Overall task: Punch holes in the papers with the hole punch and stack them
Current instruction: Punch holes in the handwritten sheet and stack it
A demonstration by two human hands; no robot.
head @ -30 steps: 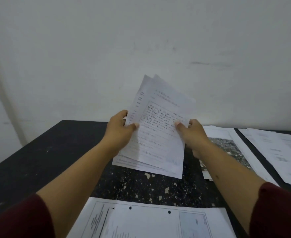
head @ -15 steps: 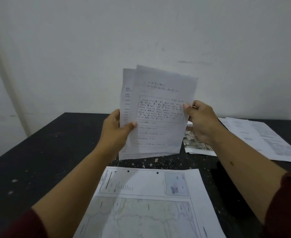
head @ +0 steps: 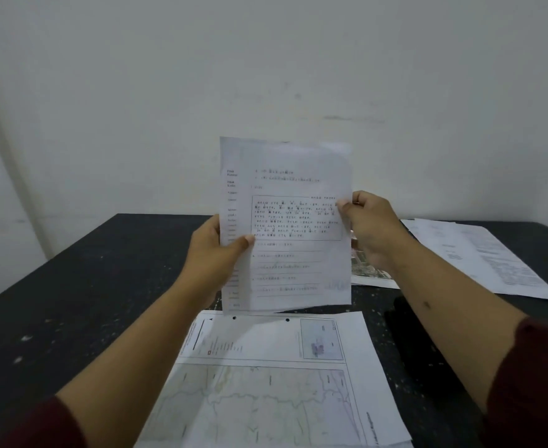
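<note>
Table (head: 88,302): black; punched map sheet (head: 266,383) lying flat
Left hand (head: 213,258): pinching paper stack (head: 285,227) upright
Right hand (head: 368,226): gripping stack's right edge

Plain white wall (head: 266,59) behind speckled black table (head: 88,286); dim light.

The sheets held upright (head: 298,260) are showing as thin matt white paper, light passing faintly through them, with grey print. The map sheet (head: 276,399) lying flat is looking like the same matt paper, smooth, with two punched holes at its far edge. The worktop (head: 82,302) is appearing as a dark, matt, speckled surface, slightly rough. The sleeves (head: 531,383) are reading as dark red cloth. The wall (head: 266,59) is looking pale, matt and scuffed.
</note>
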